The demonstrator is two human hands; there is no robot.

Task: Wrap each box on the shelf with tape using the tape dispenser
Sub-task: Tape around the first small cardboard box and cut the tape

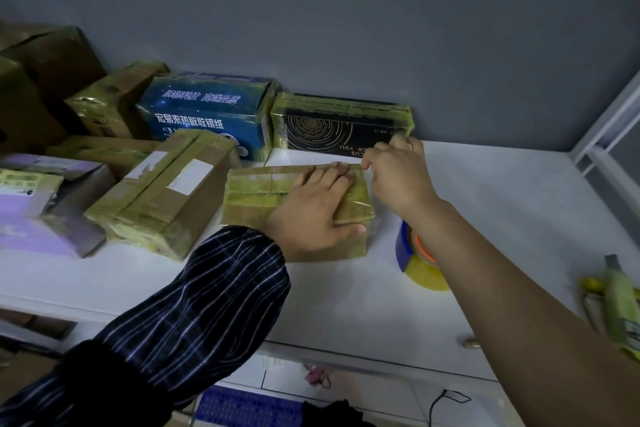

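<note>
My left hand (pixel 313 210) lies flat, palm down, on top of the small cardboard box (pixel 263 198), fingers spread and pointing away from me toward the far edge, thumb hooked over the near right corner. It presses rather than clasps: nothing is enclosed in it. The forearm behind it runs down to the lower left in a dark striped sleeve (pixel 194 315).

My right arm is bare and reaches in from the lower right. The right hand (pixel 398 172) sits just beyond the box's far right corner, knuckles up, fingers curled tight with thumb and forefinger pinched together; I think a thin strip of tape is between them, but I cannot tell for certain.

The box under my left palm rests on the white shelf (pixel 502 218), its long axis running left to right, its broad face up, already banded in yellowish tape.

Just to the left of my left hand a larger taped carton (pixel 162 194) sits angled. Beyond my right hand's fingers stands a black box (pixel 339 125) wrapped in tape, with a blue box (pixel 207 111) to its left.

Under my right wrist the tape dispenser (pixel 420 253) stands on the shelf, blue frame, yellowish roll.
</note>
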